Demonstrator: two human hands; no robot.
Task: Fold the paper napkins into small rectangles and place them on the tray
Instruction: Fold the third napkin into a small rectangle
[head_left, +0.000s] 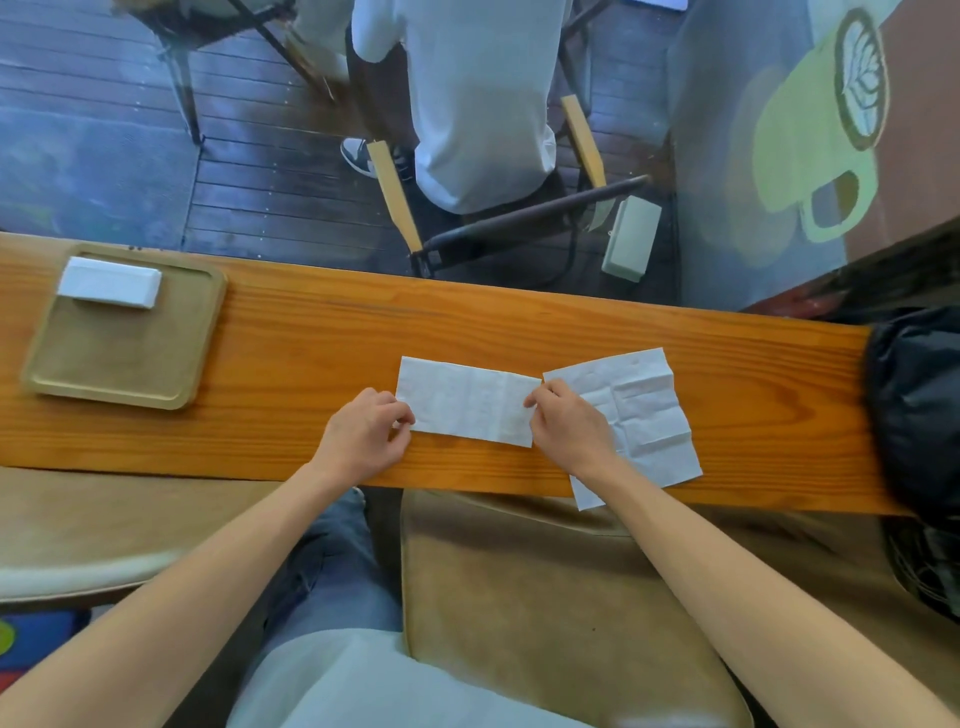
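Folded napkin (467, 401): flat on table (291, 343), centre. Left hand (363, 431) pinches its left edge; right hand (569, 423) pinches its right edge. Unfolded napkin (641, 410): just right, under right wrist. Tray (124, 332): far left, holding napkin stack (110, 283).

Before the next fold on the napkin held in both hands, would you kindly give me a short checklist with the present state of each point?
1. Left hand pinches the left end of the half-folded white paper napkin: ok.
2. Right hand pinches its right end: ok.
3. Napkin lies flat on the orange wooden counter: ok.
4. Edges squarely aligned: cannot tell.
5. Unfolded creased white napkin kept on the counter: not ok, its near corner overhangs the edge.
6. Tan square wooden tray has free room beside the stack of folded white napkins: ok.
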